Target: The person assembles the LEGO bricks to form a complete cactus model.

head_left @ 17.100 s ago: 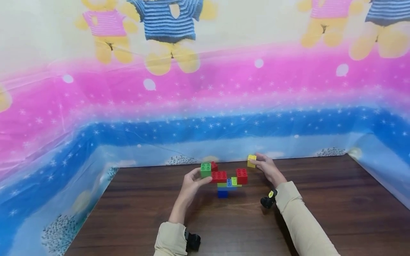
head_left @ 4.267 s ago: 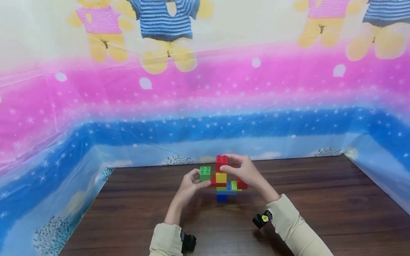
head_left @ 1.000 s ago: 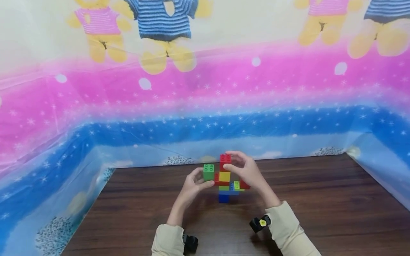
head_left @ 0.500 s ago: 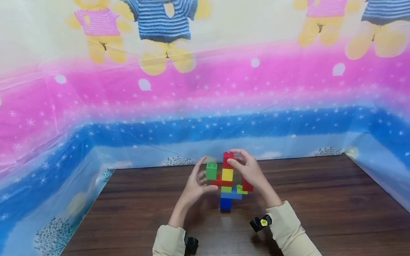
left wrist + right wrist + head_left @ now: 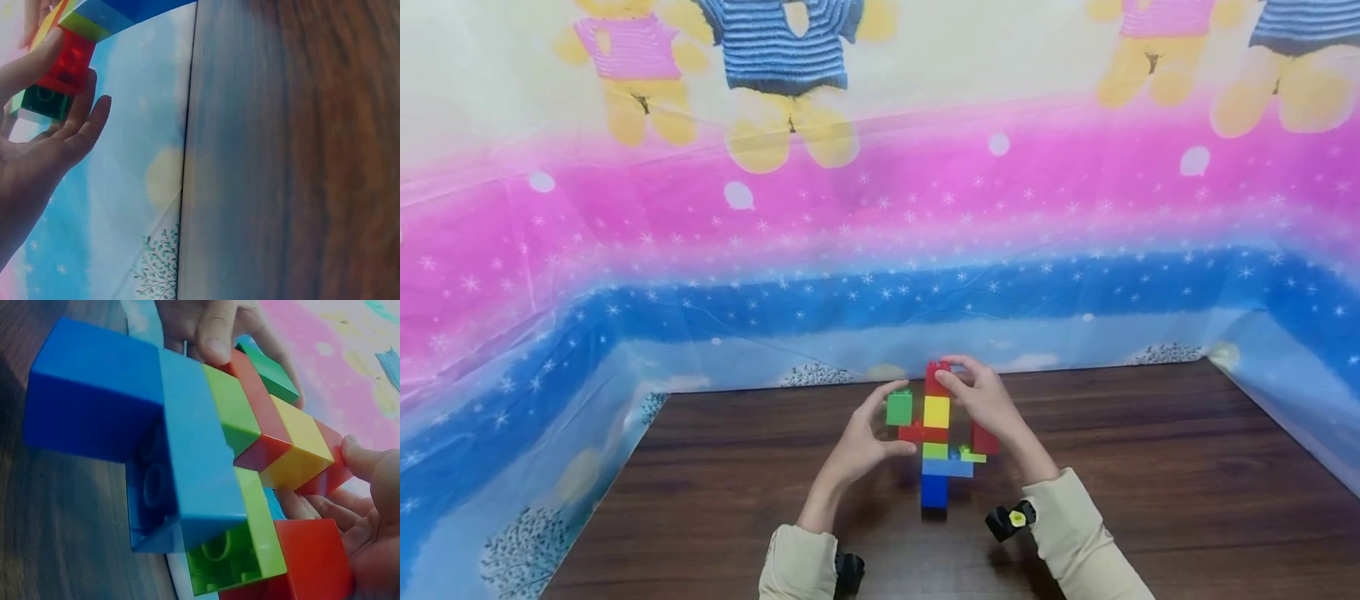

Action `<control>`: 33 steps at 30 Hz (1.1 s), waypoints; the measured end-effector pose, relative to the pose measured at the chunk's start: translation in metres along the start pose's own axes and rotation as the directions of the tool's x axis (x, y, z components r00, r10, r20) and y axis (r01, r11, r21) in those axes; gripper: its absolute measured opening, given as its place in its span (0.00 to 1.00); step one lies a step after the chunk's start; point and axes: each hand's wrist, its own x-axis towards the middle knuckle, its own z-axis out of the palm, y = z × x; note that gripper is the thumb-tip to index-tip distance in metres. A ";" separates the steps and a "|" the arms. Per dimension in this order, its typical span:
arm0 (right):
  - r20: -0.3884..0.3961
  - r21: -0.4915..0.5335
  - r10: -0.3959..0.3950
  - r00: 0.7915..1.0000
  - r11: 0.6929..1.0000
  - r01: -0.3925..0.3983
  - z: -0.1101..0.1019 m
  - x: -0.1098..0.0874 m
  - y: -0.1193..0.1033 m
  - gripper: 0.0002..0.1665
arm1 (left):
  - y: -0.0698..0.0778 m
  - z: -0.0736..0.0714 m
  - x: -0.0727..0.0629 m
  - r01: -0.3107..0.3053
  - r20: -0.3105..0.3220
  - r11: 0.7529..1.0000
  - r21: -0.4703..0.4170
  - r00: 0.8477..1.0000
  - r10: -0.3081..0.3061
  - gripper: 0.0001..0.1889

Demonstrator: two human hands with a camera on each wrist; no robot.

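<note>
Both hands hold a model of toy building bricks, its base a dark blue brick [image 5: 934, 491]. Above that come a light blue brick [image 5: 197, 437], a lime brick [image 5: 232, 403], a long red brick [image 5: 922, 434], a yellow brick [image 5: 936, 412] and a top red brick [image 5: 936, 381]. My right hand [image 5: 990, 406] pinches the top red brick between thumb and fingers. My left hand [image 5: 859, 442] curls round the left end, thumb under the long red brick and a finger at the top of the green brick [image 5: 899, 409]. Another red brick [image 5: 312, 559] sits low on the right side.
The brown wooden table [image 5: 737, 467] lies below the model. Behind it hangs a printed cloth [image 5: 820, 308] that also runs along the table's left and right sides. Black wrist cameras [image 5: 1010, 522] sit under both cuffs.
The yellow brick, earlier in my right hand, now stands in the model under the top red brick. Lately the model has tilted back and shifted slightly right; my left fingers loosened, then closed again.
</note>
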 end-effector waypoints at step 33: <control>0.140 -0.113 -0.126 0.982 0.983 0.142 0.004 -0.021 0.027 0.34 | -0.013 -0.026 -0.003 0.153 -0.131 0.988 0.012 0.980 -0.150 0.37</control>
